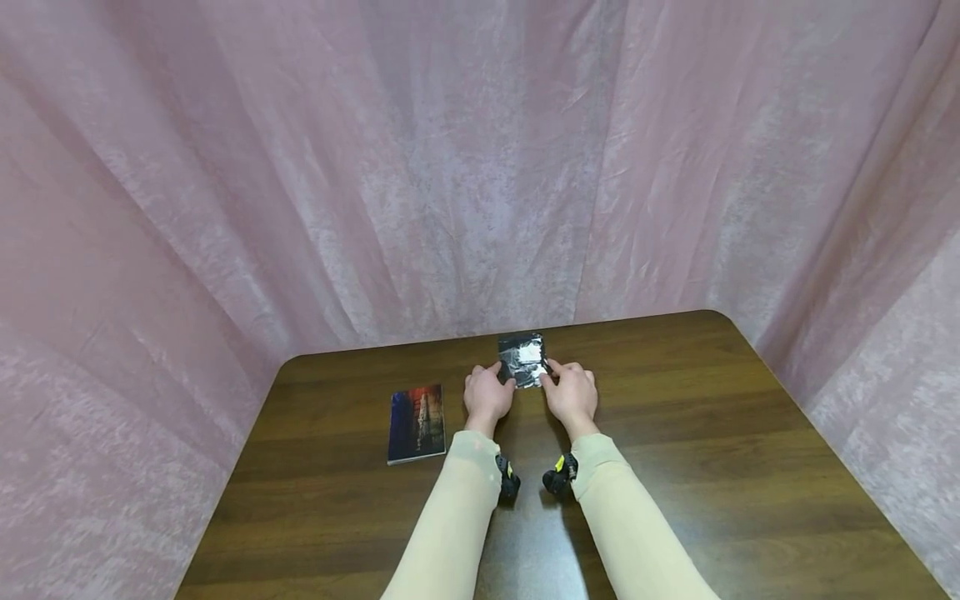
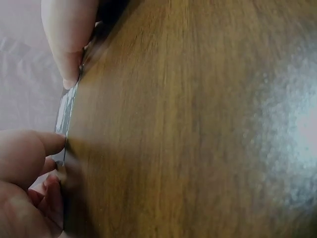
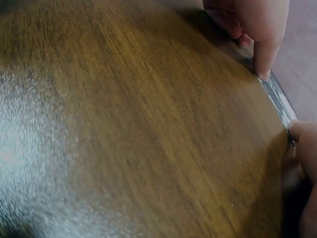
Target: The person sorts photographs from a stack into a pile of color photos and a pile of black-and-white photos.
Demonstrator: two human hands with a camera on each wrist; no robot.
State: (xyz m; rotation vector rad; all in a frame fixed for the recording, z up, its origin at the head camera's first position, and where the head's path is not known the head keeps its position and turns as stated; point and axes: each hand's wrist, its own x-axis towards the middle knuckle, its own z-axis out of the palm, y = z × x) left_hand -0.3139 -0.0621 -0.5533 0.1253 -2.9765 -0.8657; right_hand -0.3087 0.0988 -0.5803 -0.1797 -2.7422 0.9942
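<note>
A flat, dark square with a glossy, film-like surface [image 1: 522,358] lies at the table's far edge, bright glare across it. My left hand [image 1: 487,394] holds its near left corner, thumb on the near edge and forefinger along the left side. At the near right corner my right hand [image 1: 572,393] grips it the same way. In the left wrist view the left hand [image 2: 25,171] shows curled fingers beneath its thumb. Only a thin strip of the square [image 3: 277,101] shows in the right wrist view, between both thumbs. Its underside is hidden.
On the brown wooden table [image 1: 675,433], left of my left hand, lies a booklet [image 1: 417,423] with a blue and red cover. Pink curtains [image 1: 480,167] hang behind the table and at both sides. Black wrist cameras [image 1: 507,479] sit inside both cuffs.
</note>
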